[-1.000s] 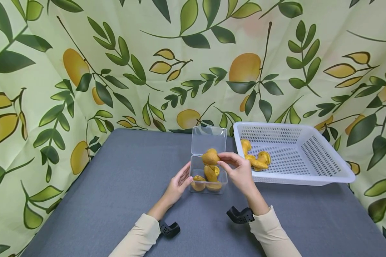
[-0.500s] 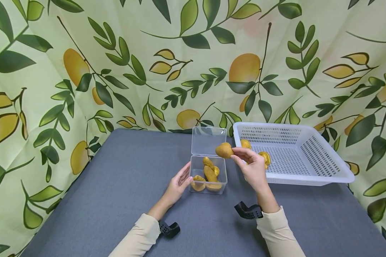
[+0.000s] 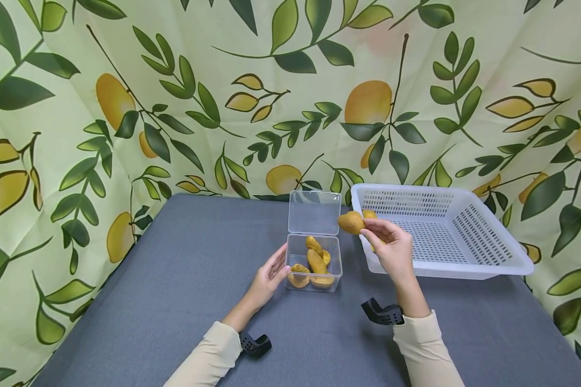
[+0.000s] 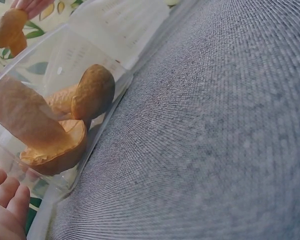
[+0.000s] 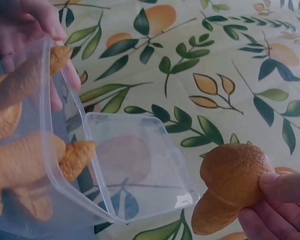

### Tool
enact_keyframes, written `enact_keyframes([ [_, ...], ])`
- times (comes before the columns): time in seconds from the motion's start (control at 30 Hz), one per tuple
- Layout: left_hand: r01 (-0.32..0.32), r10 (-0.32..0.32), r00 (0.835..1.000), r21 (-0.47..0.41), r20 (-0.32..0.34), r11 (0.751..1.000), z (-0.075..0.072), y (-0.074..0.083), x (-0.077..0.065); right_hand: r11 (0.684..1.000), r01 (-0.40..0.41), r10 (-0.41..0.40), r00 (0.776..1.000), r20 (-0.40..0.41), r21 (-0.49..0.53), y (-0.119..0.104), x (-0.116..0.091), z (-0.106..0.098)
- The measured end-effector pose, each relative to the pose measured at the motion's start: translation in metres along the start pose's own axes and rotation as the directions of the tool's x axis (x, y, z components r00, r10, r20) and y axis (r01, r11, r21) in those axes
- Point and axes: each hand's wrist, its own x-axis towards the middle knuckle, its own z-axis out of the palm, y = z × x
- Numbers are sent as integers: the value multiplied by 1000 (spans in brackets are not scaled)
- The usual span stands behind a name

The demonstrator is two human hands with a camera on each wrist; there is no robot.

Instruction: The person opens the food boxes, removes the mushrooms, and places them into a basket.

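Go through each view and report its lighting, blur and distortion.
Head view: even, soft light, faint shadows on the grey table, sharp all over, slight wide-angle bowing at the edges. Left wrist view: fisheye curve, cloth weave crisp, clear box and left hand soft. Right wrist view: mushroom in the right hand sharp, a small glare spot on the lid.

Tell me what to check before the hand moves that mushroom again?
1. Right hand pinches the mushroom firmly: ok.
2. Left hand touches the clear box at its side: ok.
3. Box lid stands open: ok.
4. White basket sits close to the right hand: ok.
5. Mushroom is over the basket: not ok, it hangs just short of the rim.
6. What lies in the basket behind the hand: cannot tell.
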Motion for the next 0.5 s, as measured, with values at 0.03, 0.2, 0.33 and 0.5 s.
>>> enact_keyframes([
  [0.03,3,-3,1000,-1,0,1000,0,0,0,1000,1,0,1000,-5,6,1,1,-1],
  [0.2,18,-18,1000,-11,0,1000,0,1,0,1000,10,-9,1000,-28,23,5,3,-7],
  [0.33,14,-14,1000,-16,1,1000,0,2,0,1000,0,1,999,-50,12,8,5,-12],
  [0.5,15,-15,1000,-36,8,999,0,1,0,1000,-25,25,997,-70,-11,13,7,-18],
])
